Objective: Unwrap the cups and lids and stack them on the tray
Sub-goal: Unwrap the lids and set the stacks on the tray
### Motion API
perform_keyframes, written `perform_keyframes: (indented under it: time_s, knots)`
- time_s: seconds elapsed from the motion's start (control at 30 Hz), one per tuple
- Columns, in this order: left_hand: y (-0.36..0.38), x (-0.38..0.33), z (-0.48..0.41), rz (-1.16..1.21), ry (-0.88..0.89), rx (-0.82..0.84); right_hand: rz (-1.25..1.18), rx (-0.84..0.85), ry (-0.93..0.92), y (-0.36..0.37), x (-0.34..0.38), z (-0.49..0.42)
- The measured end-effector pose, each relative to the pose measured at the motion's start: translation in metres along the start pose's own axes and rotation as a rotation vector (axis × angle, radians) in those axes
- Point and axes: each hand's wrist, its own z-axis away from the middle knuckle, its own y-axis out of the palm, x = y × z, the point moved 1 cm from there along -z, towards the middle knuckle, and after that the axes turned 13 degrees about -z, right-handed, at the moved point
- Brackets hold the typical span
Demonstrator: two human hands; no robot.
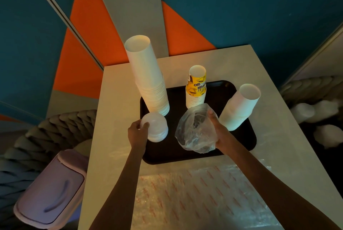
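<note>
a short stack of translucent white lids [156,128] is seen at the near left corner of the black tray [248,138], just in front of the tall stack of white cups [147,77]. the lids are gripped from the left side by the left hand [137,131], with the thumb and fingers curled round the upper part of the stack; whether the stack's base rests on the tray or is held just above it cannot be told. a crumpled clear plastic bag [195,130] is held over the middle of the tray by the right hand [220,131], whose fingers are closed on the bag's right side, the thumb showing near its top edge. the bag and the lids are apart, with a gap of dark tray between them. three stacks of cups are stood upside down on the tray: the tall white one at the far left, leaning in the wide view; a shorter stack of yellow printed cups [196,87] at the far middle, just behind the bag; and a stack of white cups [239,108] at the right, just beside the right hand. the tray is set on a pale table [118,103]. nearer the person, a sheet of clear wrap with red print [204,194] is spread on the table between the two forearms. a bin with a lilac swing lid [52,189] is placed on the floor to the left of the table, beside a grey braided cushion [55,127]. behind the table a wall in blue, orange and grey panels [241,7] is seen.
</note>
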Motion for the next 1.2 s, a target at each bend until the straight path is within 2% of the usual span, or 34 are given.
perform_keyframes:
  time_s: [0.17,0.33,0.53,0.7,0.83,0.97,1.2]
  knots:
    - [0.004,0.007,-0.006,-0.178,0.059,-0.028,0.006,-0.006,0.020,0.001,-0.002,-0.003]
    - [0.007,0.006,-0.004,-0.259,0.060,-0.063,0.010,-0.013,0.023,-0.001,-0.004,-0.004]
    - [0.010,-0.007,0.008,-0.332,0.203,-0.223,0.020,-0.019,0.010,0.002,0.001,0.000]
    - [0.022,-0.018,0.014,-0.610,0.258,-0.137,0.011,-0.021,-0.003,0.002,0.002,-0.001]
    - [0.036,-0.013,0.010,-0.719,0.251,-0.085,0.000,-0.058,0.006,0.000,0.001,-0.002]
    - [0.041,-0.008,0.006,-0.695,0.234,-0.074,-0.016,-0.095,-0.023,0.000,0.003,-0.001]
    - [0.044,0.004,0.009,-0.595,0.228,-0.089,-0.013,-0.026,-0.002,-0.001,0.002,-0.002]
